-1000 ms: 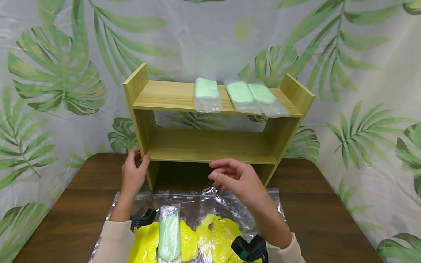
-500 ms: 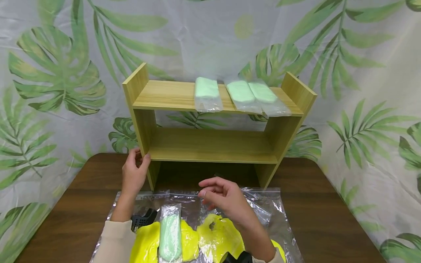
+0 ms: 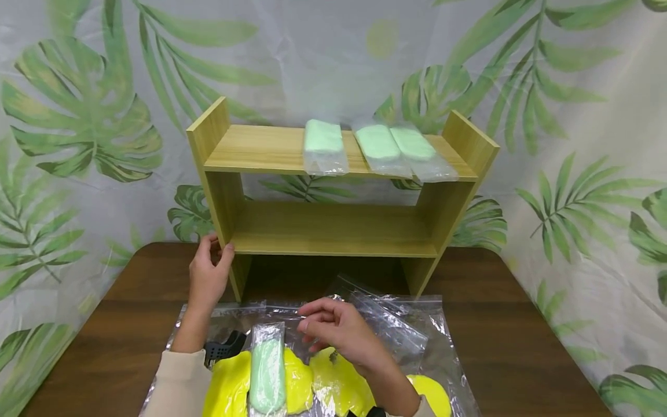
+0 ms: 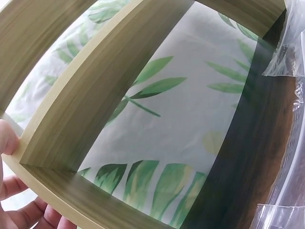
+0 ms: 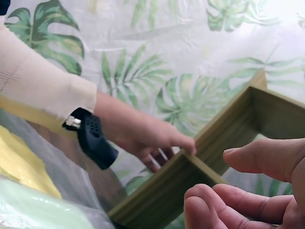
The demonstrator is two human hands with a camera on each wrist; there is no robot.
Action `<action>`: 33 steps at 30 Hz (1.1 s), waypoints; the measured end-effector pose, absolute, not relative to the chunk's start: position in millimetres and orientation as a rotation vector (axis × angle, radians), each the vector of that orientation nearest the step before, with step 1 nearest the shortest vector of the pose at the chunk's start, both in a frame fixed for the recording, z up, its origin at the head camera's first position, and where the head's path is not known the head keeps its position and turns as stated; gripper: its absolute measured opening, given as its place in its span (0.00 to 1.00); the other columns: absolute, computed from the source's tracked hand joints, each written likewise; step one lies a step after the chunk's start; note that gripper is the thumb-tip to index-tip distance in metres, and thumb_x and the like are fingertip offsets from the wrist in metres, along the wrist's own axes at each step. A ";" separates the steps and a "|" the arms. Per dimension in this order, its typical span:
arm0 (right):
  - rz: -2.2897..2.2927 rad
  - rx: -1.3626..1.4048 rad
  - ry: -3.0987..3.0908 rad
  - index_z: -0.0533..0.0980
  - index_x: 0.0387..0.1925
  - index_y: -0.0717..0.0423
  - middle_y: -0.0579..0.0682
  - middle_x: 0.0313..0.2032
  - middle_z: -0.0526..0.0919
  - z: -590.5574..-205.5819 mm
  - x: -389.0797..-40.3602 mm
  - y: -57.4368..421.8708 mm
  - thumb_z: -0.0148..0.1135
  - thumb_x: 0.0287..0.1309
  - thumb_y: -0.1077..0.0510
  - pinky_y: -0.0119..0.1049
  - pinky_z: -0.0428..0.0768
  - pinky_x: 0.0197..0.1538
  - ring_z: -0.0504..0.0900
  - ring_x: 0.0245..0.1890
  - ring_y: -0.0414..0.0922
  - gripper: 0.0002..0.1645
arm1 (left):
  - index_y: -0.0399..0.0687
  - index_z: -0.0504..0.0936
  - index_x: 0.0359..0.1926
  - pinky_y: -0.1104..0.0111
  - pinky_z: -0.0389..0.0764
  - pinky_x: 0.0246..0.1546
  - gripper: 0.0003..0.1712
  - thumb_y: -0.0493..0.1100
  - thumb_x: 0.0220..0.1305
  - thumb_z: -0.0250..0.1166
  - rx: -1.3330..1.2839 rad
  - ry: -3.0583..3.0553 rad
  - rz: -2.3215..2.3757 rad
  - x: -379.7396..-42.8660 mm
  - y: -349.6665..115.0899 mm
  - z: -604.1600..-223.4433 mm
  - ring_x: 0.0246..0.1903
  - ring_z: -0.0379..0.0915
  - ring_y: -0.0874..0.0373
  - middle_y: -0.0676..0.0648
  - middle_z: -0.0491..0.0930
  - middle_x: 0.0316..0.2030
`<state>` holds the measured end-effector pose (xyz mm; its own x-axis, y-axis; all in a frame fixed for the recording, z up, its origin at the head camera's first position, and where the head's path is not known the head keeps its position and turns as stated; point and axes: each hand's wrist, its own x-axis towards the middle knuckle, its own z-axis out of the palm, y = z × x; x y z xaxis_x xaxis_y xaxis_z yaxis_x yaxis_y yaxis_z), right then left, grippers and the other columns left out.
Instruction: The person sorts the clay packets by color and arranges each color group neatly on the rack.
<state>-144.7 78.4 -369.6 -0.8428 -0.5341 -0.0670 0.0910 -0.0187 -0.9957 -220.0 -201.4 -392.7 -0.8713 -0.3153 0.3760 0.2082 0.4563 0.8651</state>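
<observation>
Head view: we see a wooden shelf (image 3: 333, 229) standing upright on the bench (image 3: 510, 336), just behind a spread of clear plastic. The left grip (image 3: 208, 272) is grasping the shelf's left side panel at the height of the middle board; in the left wrist view we find the thumb on the front edge and the fingers around the outer face. The right grip (image 3: 341, 333) is released, fingers loosely bent and thumb apart from them, in front of the shelf and above the plastic.

On the top board we count three pale green packets in clear wrap: a single packet (image 3: 324, 139) near the middle, and a pair of packets (image 3: 379, 143) side by side to its right. All three wraps overhang the front edge.

Between the forearms, another green packet (image 3: 267, 376) lies over yellow pieces (image 3: 226, 379) on the plastic sheet (image 3: 450, 376). A yellow disc (image 3: 429, 395) sits to the right, below a slanted clear bag (image 3: 393, 318). Behind everything we see a leaf-print cloth (image 3: 573, 116).
</observation>
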 end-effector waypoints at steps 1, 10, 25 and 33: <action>-1.911 -0.457 1.821 0.76 0.50 0.65 0.55 0.36 0.83 -372.1 -144.6 76.4 0.66 0.59 0.59 0.45 0.82 0.38 0.82 0.32 0.47 0.19 | 0.42 0.68 0.61 0.75 0.70 0.32 0.25 0.51 0.71 0.53 0.088 -2.224 -1.411 -219.7 -202.2 -392.6 0.41 0.70 0.55 0.40 0.76 0.51; -1.868 -0.387 1.762 0.75 0.50 0.68 0.60 0.36 0.83 -396.4 -151.7 63.5 0.66 0.58 0.60 0.45 0.83 0.38 0.83 0.30 0.47 0.21 | 0.43 0.69 0.60 0.74 0.70 0.32 0.23 0.51 0.71 0.53 0.081 -2.222 -1.420 -220.0 -204.3 -390.3 0.40 0.70 0.54 0.40 0.76 0.50; -1.762 -0.291 1.796 0.74 0.48 0.69 0.60 0.31 0.83 -420.8 -150.1 47.8 0.65 0.54 0.64 0.44 0.83 0.32 0.84 0.29 0.50 0.21 | 0.42 0.69 0.59 0.74 0.70 0.31 0.23 0.51 0.71 0.53 0.076 -2.216 -1.406 -221.0 -205.0 -391.1 0.38 0.70 0.53 0.40 0.76 0.49; -1.749 -0.217 1.834 0.75 0.44 0.69 0.59 0.28 0.82 -430.7 -143.9 41.7 0.67 0.52 0.65 0.41 0.83 0.29 0.82 0.24 0.47 0.18 | 0.42 0.69 0.60 0.73 0.70 0.31 0.23 0.51 0.71 0.52 0.086 -2.233 -1.398 -219.4 -202.5 -391.1 0.37 0.69 0.55 0.40 0.76 0.48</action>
<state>-143.9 41.7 -430.7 -0.8129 -0.4996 -0.2994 0.2753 0.1233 -0.9534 -219.4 -202.5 -391.1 -0.8728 -0.3086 0.3782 0.2054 0.4706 0.8581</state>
